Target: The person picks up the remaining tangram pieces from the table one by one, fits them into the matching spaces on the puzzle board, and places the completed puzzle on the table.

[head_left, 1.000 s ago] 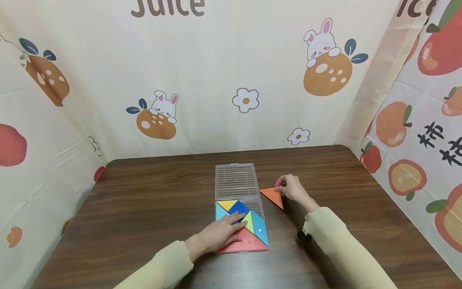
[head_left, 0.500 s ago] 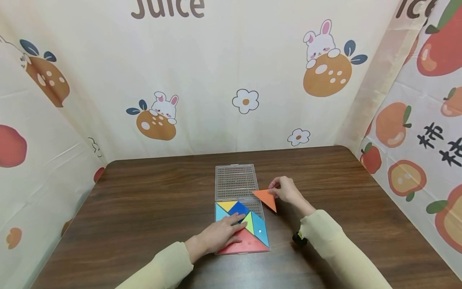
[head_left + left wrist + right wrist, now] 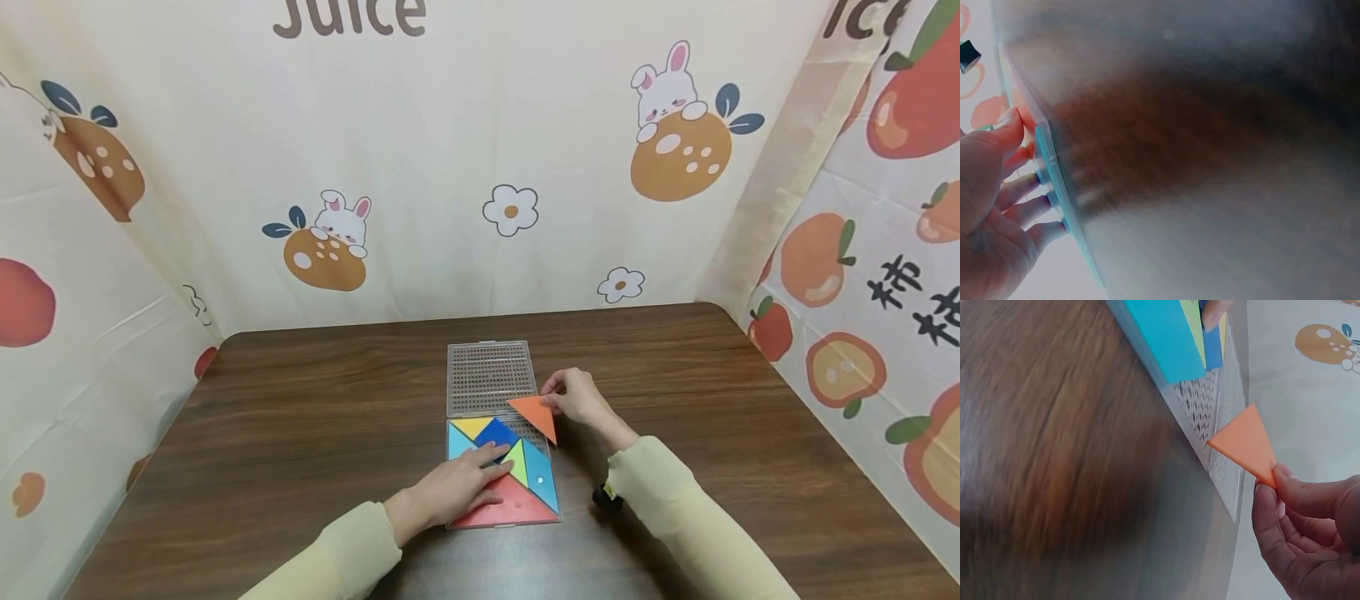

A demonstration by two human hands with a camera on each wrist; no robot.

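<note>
Between thumb and fingertips, my right hand [image 3: 581, 398] pinches an orange triangular tangram piece [image 3: 537, 413] by one corner. The right wrist view shows that orange piece [image 3: 1246, 442] held above the uncovered patterned corner [image 3: 1196, 403] of the tray. My left hand [image 3: 457, 483] rests with fingers spread over the pieces in the clear plastic case [image 3: 557, 518]. Around it lie a red triangle [image 3: 517, 504], a green triangle [image 3: 517, 460], a light-blue piece [image 3: 542, 477], a dark-blue piece [image 3: 497, 432] and a yellow triangle [image 3: 471, 426]. Part of the pieces is hidden under the left hand.
The case's patterned lid [image 3: 491, 379] lies opened flat behind the tray. Both rest on a dark wooden table [image 3: 337, 400]. A printed curtain [image 3: 435, 167] hangs round the table's back and sides. A black object [image 3: 607, 499] sits at the right wrist.
My right hand has moved left with the orange triangle, from beside the case to over its far right corner. The left hand has stayed where it was.
</note>
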